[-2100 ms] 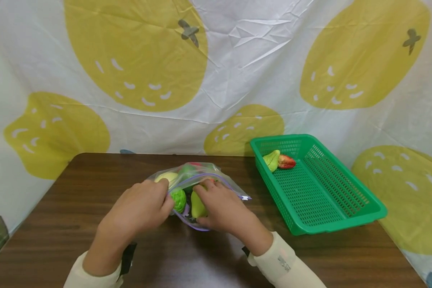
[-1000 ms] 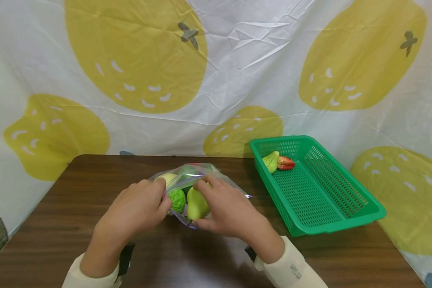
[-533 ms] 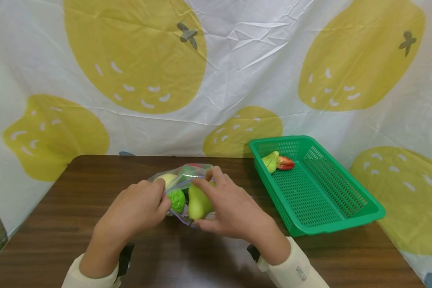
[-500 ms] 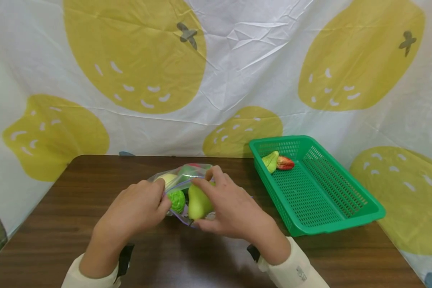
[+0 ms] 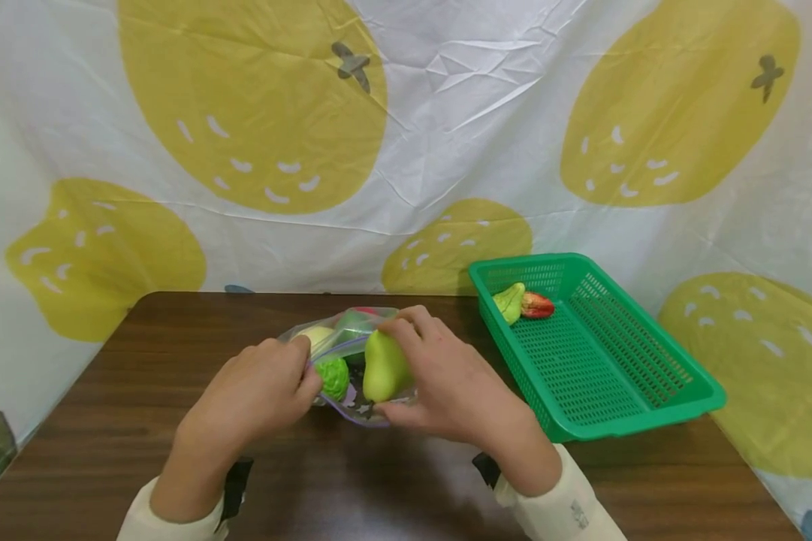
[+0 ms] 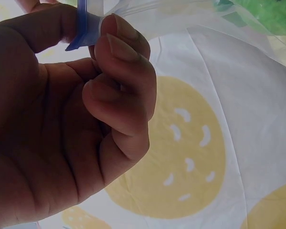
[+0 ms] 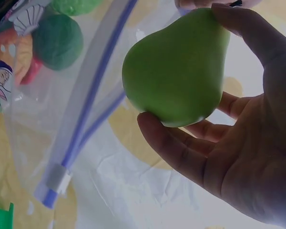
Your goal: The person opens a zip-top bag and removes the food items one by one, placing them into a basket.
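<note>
A smooth green pear [image 7: 176, 71] is gripped in my right hand [image 5: 449, 379], thumb on one end and fingers round the other, at the mouth of a clear zip bag [image 5: 341, 346]. My left hand [image 5: 250, 391] pinches the left edge of the bag's mouth, its fingers curled in the left wrist view by the blue zip strip [image 6: 86, 24]. Inside the bag lie a bumpy bright green piece [image 5: 333, 377], a pale yellow one [image 5: 314, 336] and a round dark green one [image 7: 58, 42]. The white slider [image 7: 58, 179] sits at one end of the zip.
To the right on the brown wooden table [image 5: 176, 330] stands a green plastic basket [image 5: 622, 432]. In its far left corner lie a light green, pear-shaped piece [image 5: 510, 303] and a red piece [image 5: 537, 305]. A lemon-print cloth [image 5: 446, 150] hangs behind the table.
My right hand has closed round the pear and raised it toward the bag's mouth, shifting slightly right. My left hand has stayed nearly still, pinching the bag edge. The basket is unchanged.
</note>
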Demonstrator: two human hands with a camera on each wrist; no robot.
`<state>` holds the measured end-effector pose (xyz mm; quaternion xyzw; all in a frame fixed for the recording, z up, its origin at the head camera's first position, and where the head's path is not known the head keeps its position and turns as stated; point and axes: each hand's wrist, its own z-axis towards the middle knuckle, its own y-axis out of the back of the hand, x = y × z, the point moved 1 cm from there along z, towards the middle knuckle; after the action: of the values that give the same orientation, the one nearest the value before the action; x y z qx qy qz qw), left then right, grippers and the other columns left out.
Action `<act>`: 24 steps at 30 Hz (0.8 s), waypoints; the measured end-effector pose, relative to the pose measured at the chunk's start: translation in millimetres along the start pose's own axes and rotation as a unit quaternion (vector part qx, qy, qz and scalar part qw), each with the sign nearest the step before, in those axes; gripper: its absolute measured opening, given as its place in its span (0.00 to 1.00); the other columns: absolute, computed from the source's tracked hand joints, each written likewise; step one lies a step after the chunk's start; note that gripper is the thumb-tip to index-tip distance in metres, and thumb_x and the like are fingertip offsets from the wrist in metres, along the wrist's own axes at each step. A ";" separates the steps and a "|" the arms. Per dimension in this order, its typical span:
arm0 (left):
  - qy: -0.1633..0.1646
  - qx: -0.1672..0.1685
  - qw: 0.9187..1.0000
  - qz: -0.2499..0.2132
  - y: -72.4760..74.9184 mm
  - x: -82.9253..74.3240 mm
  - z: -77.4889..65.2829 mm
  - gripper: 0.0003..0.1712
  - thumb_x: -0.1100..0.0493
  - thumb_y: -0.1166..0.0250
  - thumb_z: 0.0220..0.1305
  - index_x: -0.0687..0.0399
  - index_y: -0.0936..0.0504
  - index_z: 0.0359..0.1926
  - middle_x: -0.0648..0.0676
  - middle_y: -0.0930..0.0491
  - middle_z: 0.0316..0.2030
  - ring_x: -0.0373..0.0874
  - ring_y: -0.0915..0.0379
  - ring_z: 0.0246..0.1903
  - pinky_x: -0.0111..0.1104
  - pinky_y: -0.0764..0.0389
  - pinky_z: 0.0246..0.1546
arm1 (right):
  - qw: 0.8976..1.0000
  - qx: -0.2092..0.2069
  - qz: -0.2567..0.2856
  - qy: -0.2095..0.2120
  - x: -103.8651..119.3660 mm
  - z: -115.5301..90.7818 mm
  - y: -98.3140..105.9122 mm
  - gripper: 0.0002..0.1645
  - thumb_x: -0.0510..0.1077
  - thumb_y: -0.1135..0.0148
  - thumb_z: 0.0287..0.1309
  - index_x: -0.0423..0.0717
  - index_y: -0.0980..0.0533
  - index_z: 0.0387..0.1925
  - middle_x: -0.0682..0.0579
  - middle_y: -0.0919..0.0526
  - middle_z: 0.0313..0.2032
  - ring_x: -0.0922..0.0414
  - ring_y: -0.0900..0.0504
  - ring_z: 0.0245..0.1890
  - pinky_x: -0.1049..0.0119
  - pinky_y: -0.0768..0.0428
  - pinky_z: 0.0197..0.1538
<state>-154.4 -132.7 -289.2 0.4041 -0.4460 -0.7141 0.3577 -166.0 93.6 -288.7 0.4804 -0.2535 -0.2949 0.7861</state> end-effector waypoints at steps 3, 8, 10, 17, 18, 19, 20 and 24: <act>0.005 0.003 1.000 -0.001 0.3 0.5 -0.1 0.13 0.62 0.41 0.54 0.52 0.34 0.17 0.51 0.35 0.13 0.44 0.40 0.12 0.36 0.38 0.10 | 1.000 -0.004 0.013 -0.012 -0.8 -1.4 6.1 0.52 0.60 0.24 0.38 0.53 0.35 0.65 0.49 0.32 0.52 0.60 0.28 0.38 0.66 0.19 0.34; 0.007 0.006 1.000 -0.002 0.3 1.1 0.5 0.13 0.62 0.42 0.55 0.52 0.34 0.17 0.51 0.35 0.13 0.44 0.39 0.12 0.36 0.38 0.10 | 0.999 -0.026 0.019 -0.026 -0.4 -4.8 18.5 0.51 0.59 0.23 0.37 0.59 0.34 0.66 0.47 0.36 0.51 0.57 0.31 0.37 0.64 0.22 0.31; 0.006 0.007 1.000 -0.004 0.2 1.2 0.6 0.13 0.62 0.42 0.55 0.52 0.34 0.17 0.50 0.36 0.13 0.44 0.41 0.12 0.36 0.39 0.10 | 0.999 -0.035 0.013 -0.024 -0.5 -5.9 24.6 0.49 0.58 0.23 0.37 0.57 0.32 0.64 0.46 0.36 0.52 0.56 0.31 0.39 0.62 0.21 0.32; 0.001 0.008 1.000 -0.005 1.0 1.3 1.4 0.14 0.63 0.43 0.55 0.52 0.35 0.16 0.50 0.38 0.13 0.44 0.42 0.13 0.36 0.40 0.11 | 0.998 -0.040 -0.039 -0.008 -4.9 -3.4 51.9 0.47 0.58 0.23 0.36 0.48 0.30 0.60 0.45 0.33 0.55 0.55 0.27 0.38 0.62 0.19 0.30; 0.001 0.008 1.000 -0.005 1.0 1.3 1.5 0.14 0.62 0.43 0.55 0.52 0.35 0.16 0.50 0.37 0.13 0.44 0.41 0.13 0.36 0.40 0.11 | 0.998 -0.039 -0.051 -0.003 -6.0 -2.6 56.2 0.47 0.59 0.23 0.36 0.47 0.29 0.59 0.45 0.32 0.54 0.55 0.26 0.36 0.62 0.20 0.28; 0.001 0.008 1.000 -0.005 0.8 1.4 1.7 0.14 0.62 0.43 0.55 0.52 0.35 0.16 0.50 0.37 0.13 0.44 0.41 0.13 0.36 0.40 0.11 | 0.997 -0.039 -0.064 0.000 -7.3 -1.9 60.4 0.47 0.59 0.23 0.35 0.47 0.29 0.59 0.45 0.32 0.54 0.56 0.26 0.34 0.61 0.21 0.26; 0.000 0.008 1.000 -0.004 0.6 1.4 1.8 0.13 0.62 0.43 0.55 0.53 0.35 0.16 0.50 0.37 0.13 0.44 0.41 0.13 0.36 0.40 0.11 | 0.996 -0.039 -0.078 0.003 -8.9 -1.2 64.7 0.47 0.60 0.23 0.35 0.47 0.29 0.58 0.45 0.32 0.54 0.55 0.25 0.33 0.60 0.21 0.25; -0.002 0.010 1.000 -0.005 -0.1 1.5 1.8 0.13 0.63 0.43 0.54 0.53 0.34 0.17 0.50 0.37 0.13 0.44 0.41 0.13 0.35 0.40 0.11 | 0.992 -0.037 -0.122 0.003 -17.7 2.2 81.7 0.47 0.63 0.26 0.36 0.46 0.29 0.57 0.45 0.31 0.55 0.52 0.24 0.36 0.54 0.19 0.26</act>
<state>-156.7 -133.4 -289.3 0.4087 -0.4518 -0.7121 0.3490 -161.9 134.5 -215.9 0.4792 -0.1793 -0.3959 0.7625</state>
